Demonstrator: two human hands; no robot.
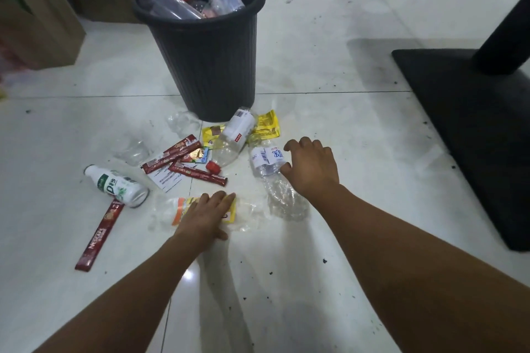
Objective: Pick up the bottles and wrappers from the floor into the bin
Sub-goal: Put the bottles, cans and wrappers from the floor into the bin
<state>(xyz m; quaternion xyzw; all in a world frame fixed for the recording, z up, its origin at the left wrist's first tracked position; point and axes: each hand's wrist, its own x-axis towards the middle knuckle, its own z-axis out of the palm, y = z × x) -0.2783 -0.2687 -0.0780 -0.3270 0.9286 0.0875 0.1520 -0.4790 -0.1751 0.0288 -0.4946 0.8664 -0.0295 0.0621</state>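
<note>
A black ribbed bin point(209, 66) stands on the white tiled floor with several clear bottles sticking out of it. Litter lies in front of it. My left hand point(205, 216) rests flat on a clear wrapper with a yellow and orange label point(183, 209), fingers together. My right hand point(311, 166) hovers, fingers spread, over a crushed clear bottle with a white and blue label point(268, 160), touching its side. Near them lie a white bottle with a green label point(117, 185), a clear bottle with a red cap point(235, 135), red sachets point(172, 155) and yellow wrappers point(266, 125).
A long red Nescafe sachet point(99, 235) lies at the left. A black table base with its post point(470, 123) fills the right side. Cardboard boxes point(37, 17) stand behind the bin at the left. Dark crumbs dot the tiles.
</note>
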